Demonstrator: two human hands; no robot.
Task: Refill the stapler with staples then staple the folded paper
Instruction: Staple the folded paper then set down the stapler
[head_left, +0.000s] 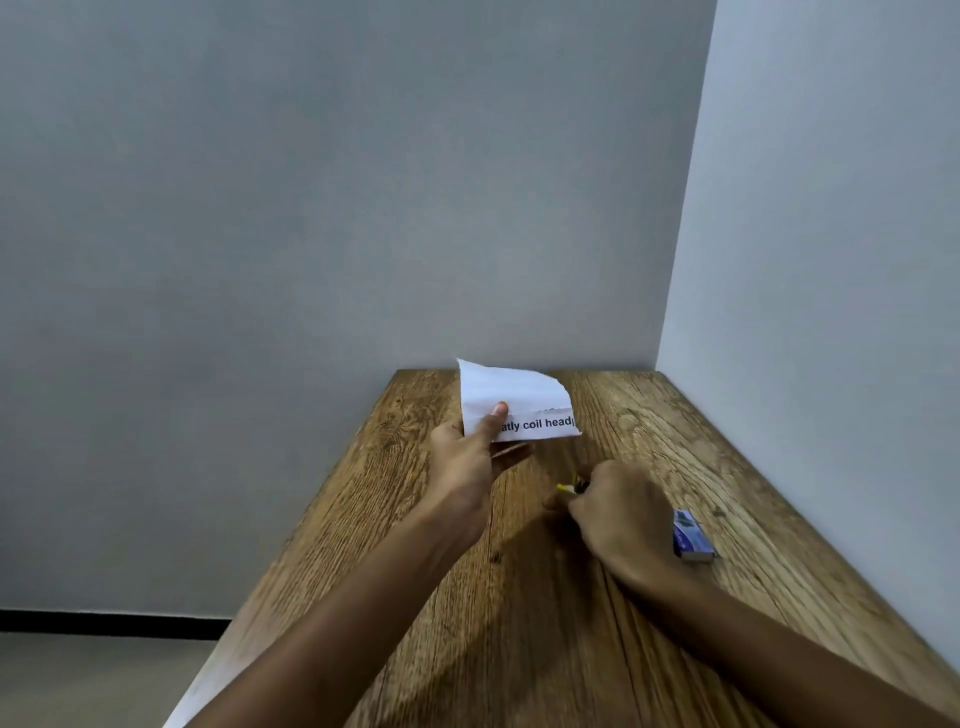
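Observation:
My left hand (470, 457) holds the folded white paper (514, 400) above the wooden table (545, 623), thumb on top of the sheet; black printed words show along its lower edge. My right hand (618, 519) is curled down over the stapler (574, 486), of which only a small yellow and black tip shows past the fingers. The stapler sits low on the table, just below and right of the paper. A small blue and white staple box (693, 538) lies on the table right of my right hand.
The table stands in a corner, with a grey wall (337, 208) behind it and a lighter wall (831, 260) along its right side. The table's left edge drops to the floor (93, 680).

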